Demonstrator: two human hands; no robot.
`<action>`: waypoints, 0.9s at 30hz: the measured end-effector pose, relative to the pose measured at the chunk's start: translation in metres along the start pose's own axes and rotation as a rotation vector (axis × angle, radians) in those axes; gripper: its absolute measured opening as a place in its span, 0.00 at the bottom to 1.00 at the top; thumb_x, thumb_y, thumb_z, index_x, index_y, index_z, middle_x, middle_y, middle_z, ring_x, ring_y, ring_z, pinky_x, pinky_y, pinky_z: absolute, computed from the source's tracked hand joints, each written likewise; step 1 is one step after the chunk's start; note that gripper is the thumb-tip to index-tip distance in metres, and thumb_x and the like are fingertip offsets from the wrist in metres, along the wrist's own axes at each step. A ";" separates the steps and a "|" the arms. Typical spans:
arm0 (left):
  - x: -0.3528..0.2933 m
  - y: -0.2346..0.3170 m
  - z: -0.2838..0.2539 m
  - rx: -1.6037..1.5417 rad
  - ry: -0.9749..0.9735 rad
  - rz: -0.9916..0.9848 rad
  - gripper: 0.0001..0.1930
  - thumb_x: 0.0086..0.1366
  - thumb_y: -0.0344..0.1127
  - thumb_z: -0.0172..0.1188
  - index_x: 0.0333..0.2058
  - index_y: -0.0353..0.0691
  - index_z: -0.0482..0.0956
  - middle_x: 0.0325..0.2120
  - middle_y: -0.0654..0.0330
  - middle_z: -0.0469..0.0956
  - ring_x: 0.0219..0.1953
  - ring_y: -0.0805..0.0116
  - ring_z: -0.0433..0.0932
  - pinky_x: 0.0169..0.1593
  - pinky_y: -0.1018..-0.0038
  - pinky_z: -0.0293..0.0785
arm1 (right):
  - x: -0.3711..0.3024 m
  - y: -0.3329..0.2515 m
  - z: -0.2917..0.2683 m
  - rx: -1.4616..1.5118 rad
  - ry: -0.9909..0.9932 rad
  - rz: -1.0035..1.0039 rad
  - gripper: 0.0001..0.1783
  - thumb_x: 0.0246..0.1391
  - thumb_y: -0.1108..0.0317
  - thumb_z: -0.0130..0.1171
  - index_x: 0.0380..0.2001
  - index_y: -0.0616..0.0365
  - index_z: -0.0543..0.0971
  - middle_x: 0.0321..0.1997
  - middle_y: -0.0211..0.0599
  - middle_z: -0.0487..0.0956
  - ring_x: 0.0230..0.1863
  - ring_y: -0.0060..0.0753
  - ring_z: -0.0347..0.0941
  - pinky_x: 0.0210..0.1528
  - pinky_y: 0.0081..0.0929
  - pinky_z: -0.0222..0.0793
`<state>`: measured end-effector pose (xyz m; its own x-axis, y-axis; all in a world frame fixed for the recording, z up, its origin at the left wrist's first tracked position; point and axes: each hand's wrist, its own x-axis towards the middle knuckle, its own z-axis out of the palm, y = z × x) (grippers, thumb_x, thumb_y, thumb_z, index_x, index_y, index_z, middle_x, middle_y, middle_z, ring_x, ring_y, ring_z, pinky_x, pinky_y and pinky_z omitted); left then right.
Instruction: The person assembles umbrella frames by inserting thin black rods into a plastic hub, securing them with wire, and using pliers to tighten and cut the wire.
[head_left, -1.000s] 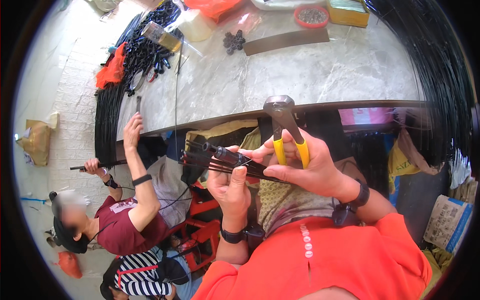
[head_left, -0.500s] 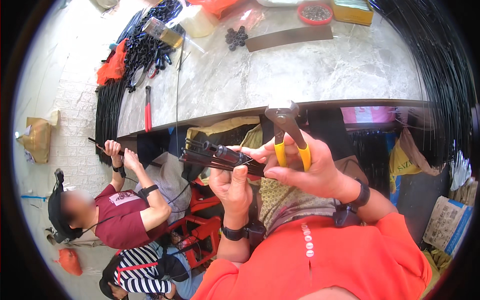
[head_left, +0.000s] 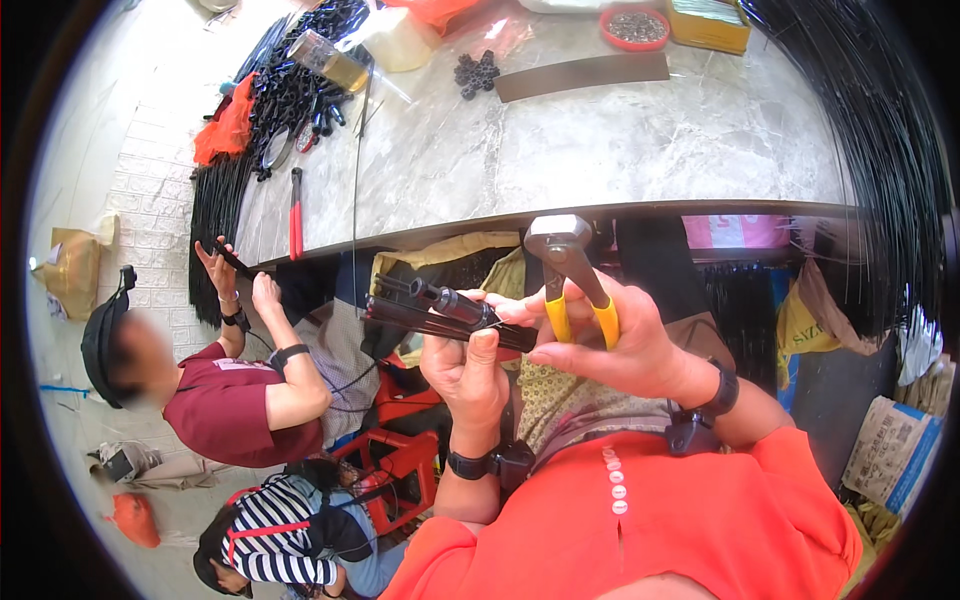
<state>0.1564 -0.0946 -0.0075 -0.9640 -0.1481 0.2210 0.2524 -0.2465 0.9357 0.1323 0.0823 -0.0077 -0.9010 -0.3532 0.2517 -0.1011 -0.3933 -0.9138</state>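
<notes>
My left hand is closed round a bundle of thin black rods, its thumb pressed on the near side. A black tubular fitting lies along the top of the bundle, with a thin wire end by my thumb. In my right hand are end-cutting pliers with yellow grips, head pointing up and away from the bundle. The right fingertips meet the bundle's right end, beside the left fingers. What they pinch there, if anything, is hidden.
Beyond my hands stands a marble-patterned table with a flat dark strip, black fittings, a red dish and red-handled pliers. Black rods hang at right. A co-worker is at left, near a red stool.
The pliers' head has tipped slightly left and down. My hands keep nearly the same hold on the bundle. At left, the co-worker has shifted left and spread the fingers of one hand.
</notes>
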 end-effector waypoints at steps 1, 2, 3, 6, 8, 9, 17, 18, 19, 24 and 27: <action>0.000 0.002 0.002 0.001 0.009 0.009 0.22 0.65 0.34 0.66 0.52 0.31 0.69 0.41 0.52 0.77 0.41 0.63 0.79 0.49 0.67 0.76 | 0.000 -0.002 0.000 -0.013 -0.002 0.014 0.26 0.51 0.73 0.70 0.53 0.59 0.74 0.43 0.34 0.82 0.37 0.22 0.78 0.39 0.20 0.71; 0.001 0.004 0.007 -0.001 0.016 0.019 0.22 0.65 0.34 0.66 0.52 0.31 0.70 0.41 0.53 0.77 0.41 0.63 0.78 0.50 0.68 0.75 | -0.001 -0.004 0.000 -0.029 -0.002 0.026 0.26 0.51 0.73 0.70 0.53 0.59 0.74 0.42 0.34 0.82 0.36 0.22 0.78 0.38 0.20 0.71; 0.002 0.005 0.010 -0.002 0.022 0.029 0.22 0.64 0.34 0.66 0.52 0.31 0.70 0.41 0.53 0.77 0.41 0.63 0.78 0.51 0.68 0.74 | -0.001 -0.003 0.001 -0.048 -0.001 0.012 0.26 0.51 0.73 0.70 0.53 0.59 0.74 0.41 0.34 0.81 0.35 0.22 0.78 0.37 0.20 0.71; 0.003 0.002 0.011 -0.011 0.027 0.054 0.18 0.65 0.31 0.63 0.51 0.31 0.70 0.39 0.51 0.78 0.42 0.65 0.79 0.49 0.69 0.76 | -0.002 -0.003 0.002 -0.137 -0.017 -0.041 0.26 0.51 0.73 0.71 0.53 0.59 0.74 0.38 0.37 0.80 0.33 0.25 0.78 0.35 0.22 0.71; 0.002 0.001 0.012 0.017 0.052 0.078 0.17 0.66 0.29 0.62 0.50 0.31 0.70 0.39 0.51 0.78 0.41 0.64 0.79 0.48 0.69 0.77 | -0.002 -0.007 0.000 -0.242 -0.053 -0.097 0.27 0.51 0.73 0.71 0.54 0.59 0.74 0.38 0.39 0.80 0.32 0.28 0.79 0.35 0.22 0.72; 0.002 0.001 0.013 0.031 0.064 0.089 0.16 0.66 0.28 0.61 0.50 0.31 0.70 0.39 0.51 0.78 0.40 0.64 0.79 0.47 0.68 0.77 | -0.002 -0.010 0.001 -0.259 -0.053 -0.108 0.27 0.51 0.73 0.71 0.53 0.59 0.74 0.38 0.40 0.80 0.33 0.30 0.79 0.36 0.23 0.73; 0.004 0.001 0.024 0.007 0.131 0.036 0.15 0.67 0.23 0.58 0.51 0.33 0.68 0.38 0.52 0.78 0.34 0.66 0.79 0.42 0.71 0.79 | -0.003 -0.017 0.004 -0.304 -0.071 -0.126 0.26 0.51 0.73 0.70 0.53 0.61 0.73 0.44 0.46 0.81 0.40 0.41 0.83 0.41 0.27 0.76; 0.006 0.003 0.026 -0.013 0.113 0.033 0.15 0.67 0.23 0.58 0.50 0.33 0.68 0.38 0.52 0.78 0.35 0.67 0.79 0.42 0.71 0.78 | -0.004 -0.016 0.003 -0.302 -0.067 -0.103 0.26 0.51 0.73 0.70 0.53 0.61 0.73 0.43 0.45 0.81 0.39 0.40 0.83 0.40 0.27 0.76; 0.007 0.003 0.028 -0.015 0.110 0.035 0.15 0.67 0.23 0.58 0.50 0.33 0.67 0.38 0.53 0.77 0.36 0.67 0.79 0.43 0.71 0.78 | -0.004 -0.016 0.002 -0.273 -0.059 -0.092 0.26 0.51 0.73 0.70 0.53 0.61 0.73 0.42 0.44 0.80 0.38 0.38 0.82 0.39 0.25 0.75; 0.005 -0.002 0.020 0.015 0.058 0.057 0.16 0.66 0.24 0.59 0.50 0.34 0.67 0.40 0.54 0.77 0.41 0.68 0.78 0.46 0.71 0.78 | -0.007 -0.008 -0.001 -0.087 0.015 0.003 0.25 0.52 0.73 0.70 0.54 0.61 0.75 0.36 0.36 0.76 0.32 0.28 0.74 0.36 0.21 0.70; 0.003 0.001 0.019 0.004 0.057 0.027 0.17 0.66 0.27 0.61 0.51 0.33 0.69 0.40 0.54 0.78 0.42 0.66 0.78 0.50 0.68 0.75 | -0.008 -0.003 -0.001 -0.071 0.025 -0.004 0.25 0.52 0.73 0.70 0.54 0.61 0.75 0.34 0.34 0.74 0.31 0.25 0.72 0.35 0.21 0.68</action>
<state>0.1521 -0.0773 -0.0010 -0.9504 -0.2088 0.2307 0.2781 -0.2378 0.9306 0.1396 0.0876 -0.0076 -0.9109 -0.3297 0.2480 -0.1335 -0.3332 -0.9334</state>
